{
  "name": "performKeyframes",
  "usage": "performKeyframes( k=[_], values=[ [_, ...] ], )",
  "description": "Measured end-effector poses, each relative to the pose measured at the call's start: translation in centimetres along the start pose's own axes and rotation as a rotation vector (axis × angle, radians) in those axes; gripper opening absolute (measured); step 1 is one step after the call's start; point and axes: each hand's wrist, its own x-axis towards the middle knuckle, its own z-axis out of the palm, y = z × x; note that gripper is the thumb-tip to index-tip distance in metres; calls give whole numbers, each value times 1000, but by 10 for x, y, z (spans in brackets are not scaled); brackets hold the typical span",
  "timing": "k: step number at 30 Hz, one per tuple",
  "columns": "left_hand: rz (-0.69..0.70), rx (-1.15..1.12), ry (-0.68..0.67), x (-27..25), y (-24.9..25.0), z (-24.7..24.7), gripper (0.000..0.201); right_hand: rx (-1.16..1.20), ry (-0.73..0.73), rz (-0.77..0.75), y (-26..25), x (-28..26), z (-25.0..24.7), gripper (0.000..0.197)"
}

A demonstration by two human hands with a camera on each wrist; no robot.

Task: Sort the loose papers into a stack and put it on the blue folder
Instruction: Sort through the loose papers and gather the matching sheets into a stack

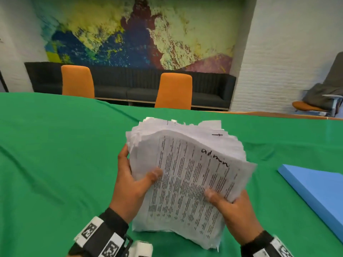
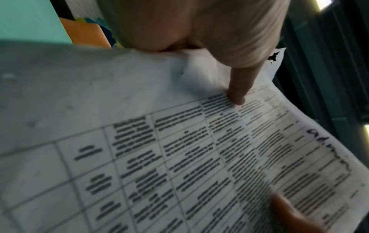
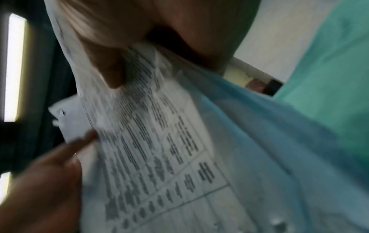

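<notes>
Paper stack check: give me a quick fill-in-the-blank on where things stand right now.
1. The paper stack is held by ____ hands, the left hand and the right hand.
2. The handwritten word on the top sheet reads ____.
3. The blue folder lies on the green tablecloth to the person's ____.
4. The folder has ____ papers on it yet.

Missing words: both; admin; right; no

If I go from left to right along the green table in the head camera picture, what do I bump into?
Left hand → stack of papers, gripped by both hands → right hand → blue folder, lying flat and apart from the papers.
</notes>
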Motion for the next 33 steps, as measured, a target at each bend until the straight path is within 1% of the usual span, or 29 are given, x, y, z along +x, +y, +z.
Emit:
performKeyframes(
  k=[1,2,3,4,6,7,8,11,12,14,15,16,17,19,20,21,22,23,25,26,28,30,31,33],
  values=[
    [-3,-7,-6,-1,0,-2,103,13,-14,13,-3,0,0,58],
    [0,-13,-14,-1,1,-3,107,15,-16,9,-3,1,0,58],
    [-3,-15,-15,0,0,-4,111,7,-18,-7,-5,3,0,65],
    [-25,-25,-16,-1,-2,-5,114,7,-27,-19,-5,5,0,76],
    [-82,-40,-17,-6,-9,-4,119,48,-29,10,-4,7,2,98],
    [-87,-35,-15,-8,-10,-2,119,63,-18,12,-5,8,4,102],
    [-67,-23,-16,-9,-8,1,117,71,0,-1,-6,10,5,100],
    [49,41,12,-6,2,12,111,63,36,-83,-15,15,10,79],
    [64,53,32,-5,3,14,107,48,36,-94,-15,16,12,76],
    [64,92,83,-6,2,17,90,25,20,-67,-10,13,15,80],
    [36,110,105,-7,0,18,85,23,11,-32,-5,11,18,82],
    [1,118,120,-9,0,20,80,18,9,-4,-3,9,22,79],
    [-25,126,137,-10,-1,21,75,12,18,8,-1,8,27,70],
    [-13,144,169,-7,-3,25,66,-2,64,-22,-4,12,35,44],
    [-3,145,179,-4,-1,27,62,2,83,-40,-8,16,39,36],
    [7,139,188,-1,2,29,61,18,93,-55,-12,19,42,34],
    [31,132,196,4,4,29,62,30,90,-68,-15,24,42,39],
    [52,130,191,8,7,28,67,31,86,-73,-17,27,42,49],
    [51,108,157,9,6,20,83,34,80,-51,-16,28,38,71],
    [24,95,138,6,4,15,91,45,72,-37,-13,26,36,74],
    [-20,143,119,1,1,3,108,82,68,-27,-12,22,31,74],
    [-4,187,108,5,-1,-7,127,94,80,-34,-14,23,26,79],
    [18,179,102,10,0,-11,132,95,91,-46,-16,25,24,81],
    [94,173,75,23,8,-15,131,111,105,-81,-26,31,19,88]
  ],
)
